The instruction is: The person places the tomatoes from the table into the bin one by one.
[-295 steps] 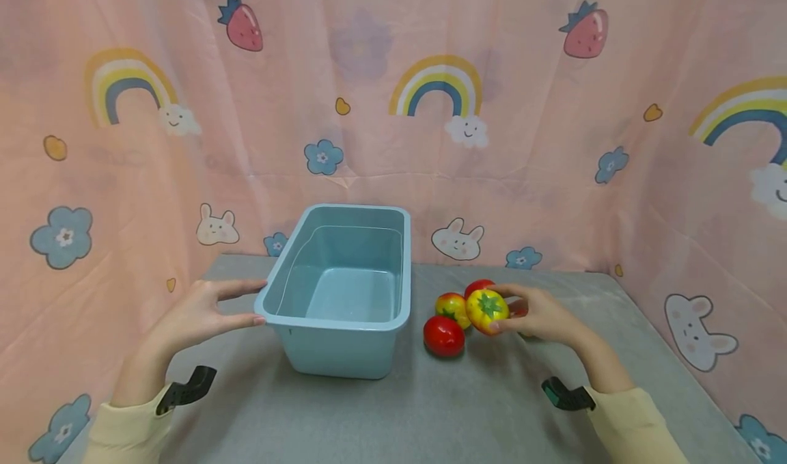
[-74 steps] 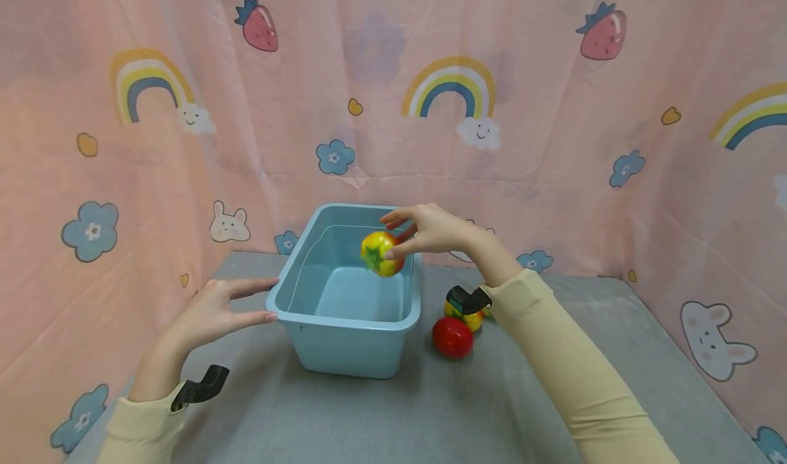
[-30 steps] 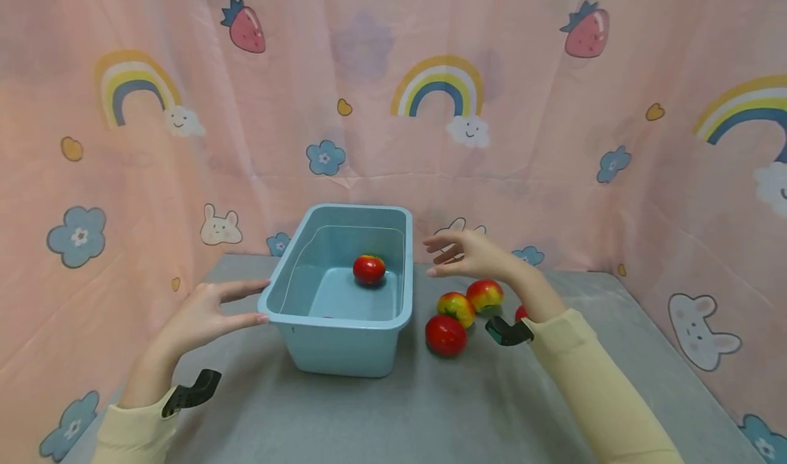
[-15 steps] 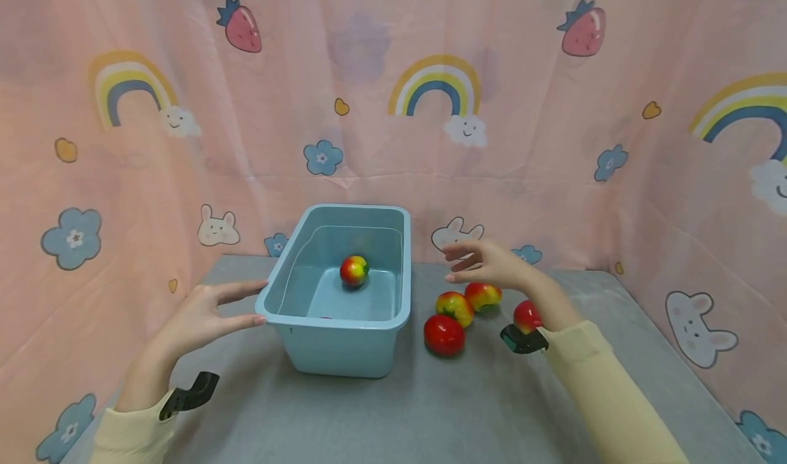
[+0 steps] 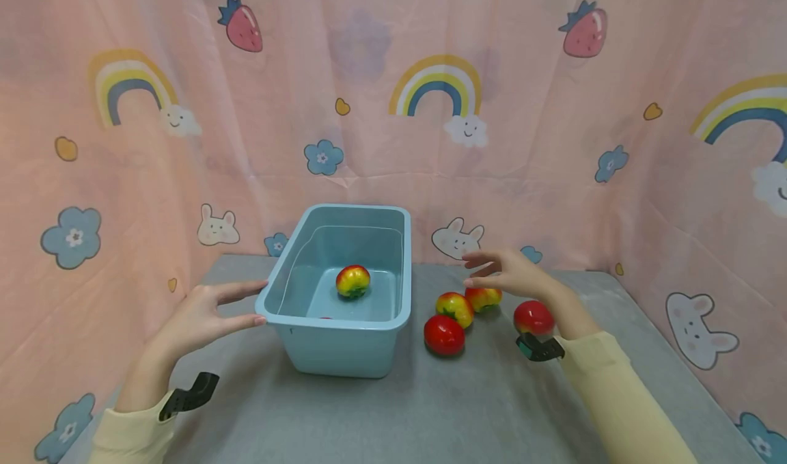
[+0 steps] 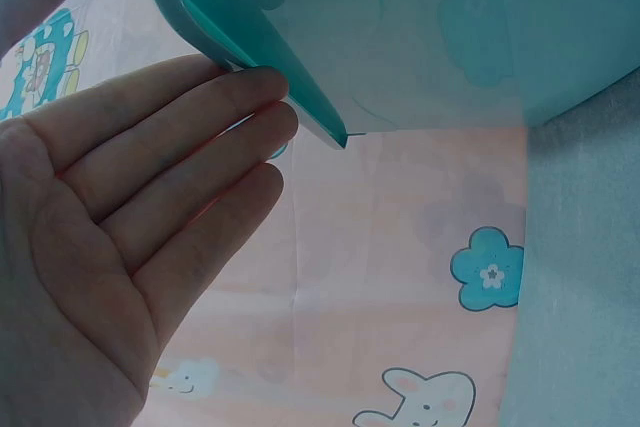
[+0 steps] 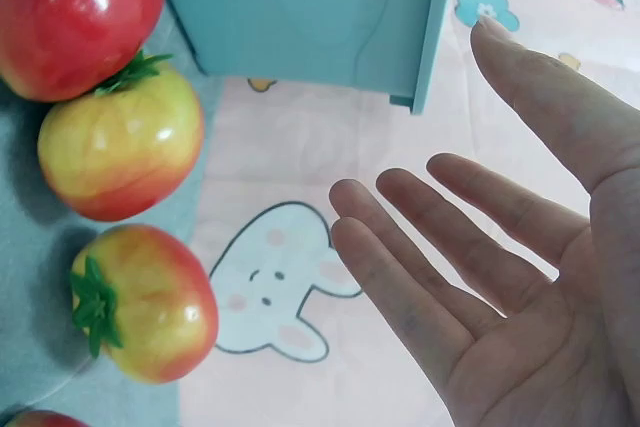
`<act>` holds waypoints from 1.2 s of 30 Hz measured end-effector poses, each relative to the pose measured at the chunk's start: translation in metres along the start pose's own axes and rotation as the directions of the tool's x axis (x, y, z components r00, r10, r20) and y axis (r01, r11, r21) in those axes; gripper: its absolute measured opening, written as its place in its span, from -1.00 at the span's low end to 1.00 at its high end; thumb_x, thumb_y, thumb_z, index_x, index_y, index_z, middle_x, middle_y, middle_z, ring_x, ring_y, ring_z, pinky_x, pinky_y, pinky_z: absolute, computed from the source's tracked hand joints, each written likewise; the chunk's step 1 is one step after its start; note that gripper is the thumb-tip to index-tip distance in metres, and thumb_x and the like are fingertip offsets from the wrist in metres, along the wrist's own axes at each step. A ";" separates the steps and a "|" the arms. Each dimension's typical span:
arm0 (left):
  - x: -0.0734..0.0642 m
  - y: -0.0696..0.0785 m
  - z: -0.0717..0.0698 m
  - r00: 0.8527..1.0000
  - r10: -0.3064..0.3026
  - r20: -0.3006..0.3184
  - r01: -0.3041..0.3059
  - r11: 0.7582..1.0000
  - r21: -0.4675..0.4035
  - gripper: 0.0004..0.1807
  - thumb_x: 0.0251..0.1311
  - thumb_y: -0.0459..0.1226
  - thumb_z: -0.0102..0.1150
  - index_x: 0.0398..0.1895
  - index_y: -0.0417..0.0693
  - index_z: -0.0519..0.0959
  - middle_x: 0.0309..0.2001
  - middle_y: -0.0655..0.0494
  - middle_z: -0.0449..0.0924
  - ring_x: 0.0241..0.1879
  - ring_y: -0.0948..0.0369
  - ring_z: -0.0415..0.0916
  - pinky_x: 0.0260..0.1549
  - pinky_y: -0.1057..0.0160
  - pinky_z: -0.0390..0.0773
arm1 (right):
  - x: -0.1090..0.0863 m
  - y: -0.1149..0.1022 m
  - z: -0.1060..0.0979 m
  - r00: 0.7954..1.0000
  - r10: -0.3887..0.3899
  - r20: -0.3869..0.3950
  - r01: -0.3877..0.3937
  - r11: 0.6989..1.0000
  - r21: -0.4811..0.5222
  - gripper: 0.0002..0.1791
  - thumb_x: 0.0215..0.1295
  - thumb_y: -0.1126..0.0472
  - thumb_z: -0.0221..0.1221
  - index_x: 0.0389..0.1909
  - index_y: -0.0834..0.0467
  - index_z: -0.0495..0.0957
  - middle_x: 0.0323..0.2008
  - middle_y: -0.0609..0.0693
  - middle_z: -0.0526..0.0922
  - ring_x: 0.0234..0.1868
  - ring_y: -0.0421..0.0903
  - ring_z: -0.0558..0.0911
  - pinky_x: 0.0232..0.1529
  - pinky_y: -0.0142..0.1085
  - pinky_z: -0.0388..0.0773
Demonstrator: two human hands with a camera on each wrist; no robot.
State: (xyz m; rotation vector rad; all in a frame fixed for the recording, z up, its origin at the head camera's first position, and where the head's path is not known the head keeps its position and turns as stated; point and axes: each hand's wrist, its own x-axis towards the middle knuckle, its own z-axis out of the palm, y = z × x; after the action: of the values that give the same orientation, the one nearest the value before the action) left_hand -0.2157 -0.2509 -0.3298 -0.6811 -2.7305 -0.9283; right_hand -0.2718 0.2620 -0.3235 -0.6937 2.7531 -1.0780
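I see one red-and-yellow fruit [image 5: 353, 281] inside one blue tub [image 5: 344, 351], with a tiny bit of red [image 5: 326, 318] showing just behind its front rim [image 5: 335, 325]. On the gray worktop [image 5: 443, 409], right of the tub, are two red fruits [image 5: 444, 335] and two more red-and-yellow ones [image 5: 455, 309]. The right grip [image 5: 513, 273] is spread near these four, holding nothing. The left grip [image 5: 199, 317] is spread, touching the tub's left edge. A pink curtain [image 5: 393, 156] hangs behind.

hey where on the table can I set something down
The widest bare patch of gray table is the front, before the blue bin, between left sleeve and right sleeve. Another lies between the right sleeve and the patterned curtain. It's crowded just right of the bin: three fruits sit close together, the right hand near the farthest.
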 end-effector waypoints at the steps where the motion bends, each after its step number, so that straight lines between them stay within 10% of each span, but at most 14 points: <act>1: 0.000 0.000 0.000 1.000 0.000 0.000 0.000 1.000 -0.004 -0.37 0.01 0.07 0.36 0.19 0.13 0.52 0.10 0.18 0.59 0.13 0.02 0.52 0.01 -0.11 0.52 | -0.001 0.001 0.000 1.000 0.009 0.000 -0.009 1.000 -0.003 -0.37 0.19 -0.01 0.28 0.24 0.16 0.41 0.11 0.17 0.57 0.07 0.13 0.61 -0.04 -0.11 0.62; 36: 0.000 -0.004 0.001 1.000 0.020 -0.007 -0.020 1.000 -0.007 -0.37 0.02 0.06 0.35 0.20 0.12 0.52 0.11 0.17 0.59 0.14 0.01 0.52 0.00 -0.14 0.52 | -0.042 0.062 -0.008 0.988 0.125 -0.089 -0.129 0.991 -0.046 -0.41 0.24 0.00 0.23 0.22 0.19 0.41 0.11 0.28 0.54 0.08 0.24 0.55 -0.11 -0.08 0.64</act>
State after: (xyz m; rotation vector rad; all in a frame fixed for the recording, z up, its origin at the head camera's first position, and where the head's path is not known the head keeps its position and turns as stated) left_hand -0.2178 -0.2533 -0.3326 -0.7036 -2.7106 -0.9348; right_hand -0.2599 0.3257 -0.3618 -0.4801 2.8621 -1.0367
